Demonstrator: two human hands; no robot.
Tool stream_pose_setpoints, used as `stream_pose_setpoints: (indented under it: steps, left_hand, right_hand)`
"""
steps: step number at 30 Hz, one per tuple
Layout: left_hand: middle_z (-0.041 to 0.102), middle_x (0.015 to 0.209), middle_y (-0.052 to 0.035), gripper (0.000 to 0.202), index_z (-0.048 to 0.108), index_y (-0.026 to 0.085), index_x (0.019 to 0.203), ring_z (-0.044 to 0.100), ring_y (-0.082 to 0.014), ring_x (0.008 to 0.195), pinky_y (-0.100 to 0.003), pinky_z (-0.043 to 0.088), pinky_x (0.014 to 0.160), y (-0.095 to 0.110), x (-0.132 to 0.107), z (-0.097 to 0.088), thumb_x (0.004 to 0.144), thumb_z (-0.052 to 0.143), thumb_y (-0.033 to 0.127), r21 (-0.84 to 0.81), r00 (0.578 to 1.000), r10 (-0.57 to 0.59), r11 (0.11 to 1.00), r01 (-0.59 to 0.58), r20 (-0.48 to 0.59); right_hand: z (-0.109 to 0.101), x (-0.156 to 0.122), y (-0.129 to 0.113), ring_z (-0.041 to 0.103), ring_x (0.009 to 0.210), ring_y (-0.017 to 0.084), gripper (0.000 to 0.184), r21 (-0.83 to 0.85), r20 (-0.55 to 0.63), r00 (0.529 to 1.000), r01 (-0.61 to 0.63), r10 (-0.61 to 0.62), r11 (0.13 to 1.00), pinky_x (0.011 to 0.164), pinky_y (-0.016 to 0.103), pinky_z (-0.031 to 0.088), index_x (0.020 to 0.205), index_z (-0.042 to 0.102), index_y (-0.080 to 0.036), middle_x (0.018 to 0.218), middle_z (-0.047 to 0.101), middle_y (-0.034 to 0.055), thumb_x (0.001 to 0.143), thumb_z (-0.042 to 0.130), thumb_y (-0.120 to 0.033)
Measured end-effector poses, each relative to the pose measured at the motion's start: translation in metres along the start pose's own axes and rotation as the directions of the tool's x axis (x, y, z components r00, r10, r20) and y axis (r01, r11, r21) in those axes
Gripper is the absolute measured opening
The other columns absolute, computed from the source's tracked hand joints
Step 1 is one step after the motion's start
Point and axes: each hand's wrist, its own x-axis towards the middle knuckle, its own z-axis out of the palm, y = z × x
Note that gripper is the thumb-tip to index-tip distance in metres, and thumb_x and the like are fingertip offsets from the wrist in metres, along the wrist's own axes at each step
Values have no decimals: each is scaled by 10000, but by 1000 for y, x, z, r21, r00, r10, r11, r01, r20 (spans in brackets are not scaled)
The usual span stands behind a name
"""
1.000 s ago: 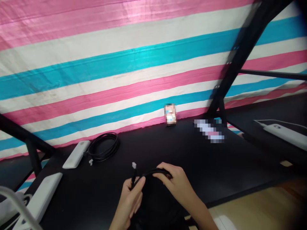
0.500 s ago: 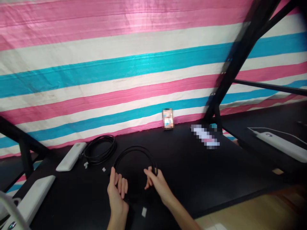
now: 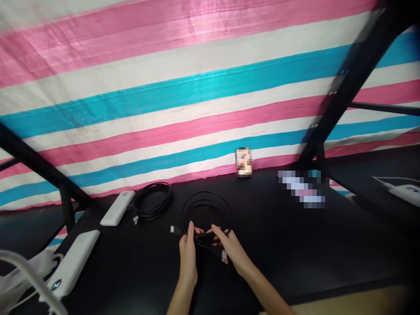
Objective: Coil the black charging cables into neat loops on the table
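Note:
A black cable [image 3: 205, 205] lies in a round coil on the black table [image 3: 295, 245], its near edge under my fingers. My left hand [image 3: 188, 253] pinches the coil's near edge, and a white plug [image 3: 173, 229] sticks out just left of it. My right hand [image 3: 229, 247] grips the same bundle of loops from the right, with another pale plug end by its fingers. Both hands are closed on the cable.
A second coiled black cable [image 3: 151, 201] and a white power bank [image 3: 117, 208] lie at the back left. Another white power bank [image 3: 74, 262] sits at the near left with white wires. A striped pink, white and blue sheet hangs behind; black frame bars cross both sides.
The cable went from being held up between my hands to lying as a coil on the table; both hands have moved together onto its near edge.

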Motion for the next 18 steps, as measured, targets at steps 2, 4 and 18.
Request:
stream_pose_setpoints:
  steps: [2, 4, 18]
  left_hand:
    - [674, 873, -71, 415, 662, 134, 827, 620, -195, 859, -273, 455, 753, -3, 9, -8, 671, 672, 518, 38, 994, -60, 998, 57, 92]
    - [680, 905, -93, 503, 655, 120, 940, 632, -187, 805, -271, 464, 700, -8, 17, -17, 647, 687, 527, 51, 975, -118, 993, 110, 186]
    - [677, 676, -61, 585, 594, 154, 1037, 623, -164, 545, -257, 414, 543, -9, 16, -35, 618, 683, 553, 185, 924, -118, 981, 53, 365]
  right_hand:
    - [-7, 13, -5, 569, 440, 121, 345, -66, 44, 999, 16, -13, 998, 246, 143, 299, 829, 656, -143, 599, 601, 21, 780, 542, -465]
    - [-11, 27, -7, 500, 368, 84, 312, -97, 84, 996, 46, -38, 994, 253, 139, 291, 801, 663, -132, 562, 587, 5, 795, 528, -414]
    - [-21, 122, -36, 392, 318, 58, 132, 8, -30, 990, 139, -139, 990, 282, 156, 342, 746, 635, -102, 424, 416, -76, 785, 615, -227]
